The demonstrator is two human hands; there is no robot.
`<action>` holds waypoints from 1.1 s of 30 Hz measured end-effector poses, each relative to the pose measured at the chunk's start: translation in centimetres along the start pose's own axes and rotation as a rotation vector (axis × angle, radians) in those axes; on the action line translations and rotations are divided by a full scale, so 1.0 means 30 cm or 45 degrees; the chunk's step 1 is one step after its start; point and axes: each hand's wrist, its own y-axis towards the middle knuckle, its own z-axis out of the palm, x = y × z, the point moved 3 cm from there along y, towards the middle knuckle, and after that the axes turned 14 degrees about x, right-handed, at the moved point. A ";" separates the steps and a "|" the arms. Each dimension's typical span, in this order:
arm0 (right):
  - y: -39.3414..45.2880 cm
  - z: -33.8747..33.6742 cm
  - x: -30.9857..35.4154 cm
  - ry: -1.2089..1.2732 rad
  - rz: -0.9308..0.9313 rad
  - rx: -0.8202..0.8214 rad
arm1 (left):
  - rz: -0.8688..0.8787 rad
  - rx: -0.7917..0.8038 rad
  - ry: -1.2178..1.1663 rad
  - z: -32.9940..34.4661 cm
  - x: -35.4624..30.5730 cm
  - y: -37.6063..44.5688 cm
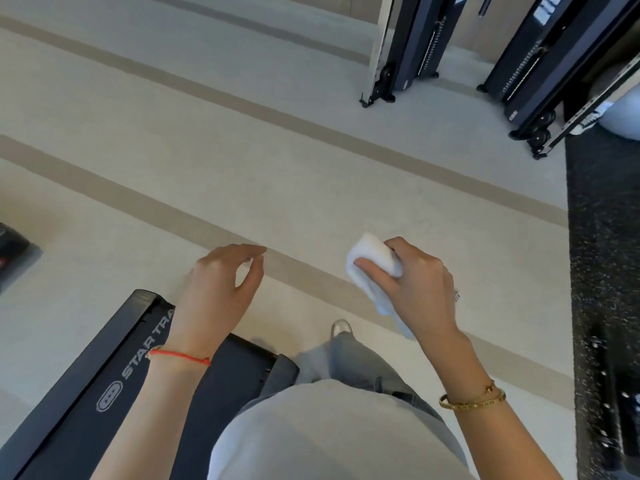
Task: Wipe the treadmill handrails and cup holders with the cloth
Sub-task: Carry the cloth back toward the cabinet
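Observation:
My right hand (415, 282) holds a folded white cloth (374, 268) in the air over the pale floor, thumb pressed on its front. My left hand (221, 289) hovers empty, fingers loosely curled and apart, above the rear end of a dark treadmill deck (86, 386) marked with white lettering at the lower left. No handrail or cup holder is in view.
Pale floor with beige stripes (311, 133) fills the middle. Black weight-stack machines (408, 46) stand at the top right. A dark speckled rubber mat (602, 237) runs down the right edge. Another dark machine base (10, 247) pokes in at the left. My leg and shoe (341, 329) are below.

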 end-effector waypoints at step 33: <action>2.245 0.521 0.559 0.107 -0.537 0.366 | -0.540 -0.484 -0.021 -0.588 0.783 1.606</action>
